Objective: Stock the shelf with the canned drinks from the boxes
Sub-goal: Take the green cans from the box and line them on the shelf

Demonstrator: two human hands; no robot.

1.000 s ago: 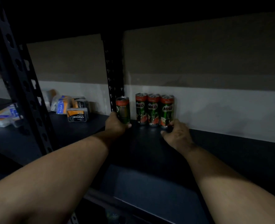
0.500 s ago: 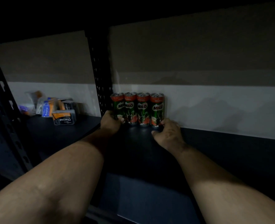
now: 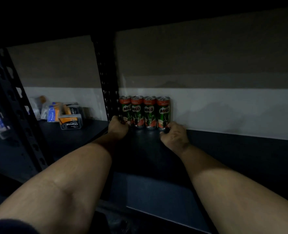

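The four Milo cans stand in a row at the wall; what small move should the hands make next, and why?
Probably let go and draw both hands back: the four Milo cans stand upright and touching, the left hand and right hand gripping the end cans.

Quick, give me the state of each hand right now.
Left hand: grips the base of the leftmost Milo can.
Right hand: fingers curled round the base of the rightmost Milo can.

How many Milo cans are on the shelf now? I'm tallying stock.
4, upright in one row against the back wall: first can beside the rack post, second, third, fourth rightmost. None seems hidden.
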